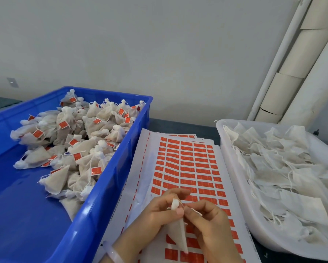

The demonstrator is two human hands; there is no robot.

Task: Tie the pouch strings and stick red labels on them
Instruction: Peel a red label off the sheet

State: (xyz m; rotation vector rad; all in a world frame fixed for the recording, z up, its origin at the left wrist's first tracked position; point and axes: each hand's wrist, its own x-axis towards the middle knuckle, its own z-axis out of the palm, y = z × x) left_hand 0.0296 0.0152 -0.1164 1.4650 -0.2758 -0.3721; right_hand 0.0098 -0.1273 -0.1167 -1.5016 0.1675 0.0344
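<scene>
Blue crate (17, 205), left on the worktop (178, 124): pile of finished pouches (74, 141), necks bunched, red tags on them. That's the output bin.

White tray (225, 149), right: flat, untied pouches (284, 179) with loose strings and no red showing. Input stock, plenty left.

Label sheets (186, 162) lie stacked between the two bins. The near rows have gaps where labels are already gone.

Hands are low centre, over the near end of the sheets. Left hand (159, 211) is curled round the gathered neck of the current pouch (176, 234), thumb and fingers pinching it closed. Right hand (206, 219) pinches the string (196, 212), a short bit of it poking out past the fingertips. The pouch hangs point-down between the palms, held just above the sheets; can't tell if its tip touches them.

My read: tying step, mid-knot. No label visible on this one yet.

Next move, as I see it:
- cinch the knot while the left hand keeps the neck bunched, otherwise it opens
- free the right hand and peel one label off a near row
- fold the label over the string tail, not the bag
- drop the pouch in the blue crate

Risk: the string is thin and short, easy to lose from the pinch.
</scene>
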